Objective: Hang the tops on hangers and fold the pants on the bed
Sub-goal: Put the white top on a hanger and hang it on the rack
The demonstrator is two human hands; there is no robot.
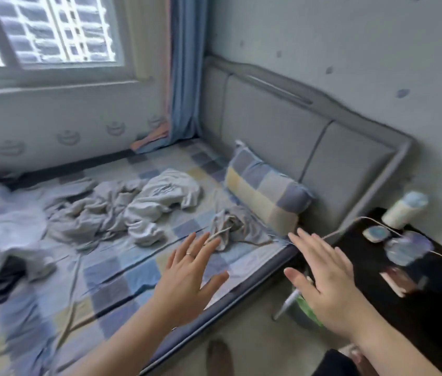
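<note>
A crumpled grey garment with a drawstring (237, 226) lies on the checked bed sheet (122, 278) near the bed's right edge. My left hand (187, 278) hovers just in front of it with straight, spread fingers and holds nothing. My right hand (323, 278) is spread flat over the gap between bed and nightstand, also empty. Farther back, a white top with dark print (165, 196) lies rumpled beside a pale grey crumpled garment (92, 215). More light clothing (2, 234) is heaped at the left.
A checked pillow (266, 196) leans on the grey padded headboard (282, 123). A black nightstand (410, 289) at the right carries a white bottle (404, 210), small items and a cable. A green-lined bin (304, 308) stands beside the bed. Window and blue curtain (187, 66) lie behind.
</note>
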